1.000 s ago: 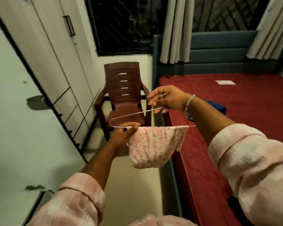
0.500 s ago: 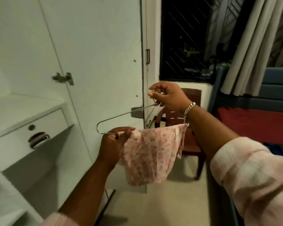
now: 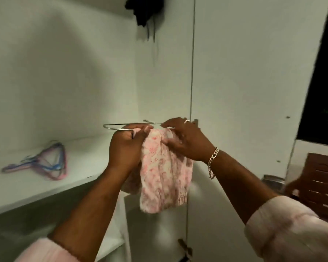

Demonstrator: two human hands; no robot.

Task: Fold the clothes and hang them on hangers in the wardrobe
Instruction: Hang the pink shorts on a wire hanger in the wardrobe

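A pink floral garment [image 3: 165, 178] hangs folded over a thin metal wire hanger [image 3: 113, 127], held up in front of the open white wardrobe [image 3: 64, 72]. My left hand [image 3: 126, 146] grips the hanger's lower bar together with the cloth's left edge. My right hand [image 3: 184, 140] holds the top of the cloth by the hanger's neck, fingers curled over the fabric. The hanger's right half is hidden behind both hands and the cloth.
Several pink and blue hangers [image 3: 44, 163] lie on the wardrobe shelf [image 3: 45, 188] at the left. A dark garment [image 3: 146, 10] hangs at the top. A white wardrobe door [image 3: 244, 91] stands to the right, with a brown chair [image 3: 322, 188] at the far right.
The view has swung left from the bed and chair to the wardrobe interior. My right hand has come down from the hanger's hook end onto the cloth, close to my left hand.
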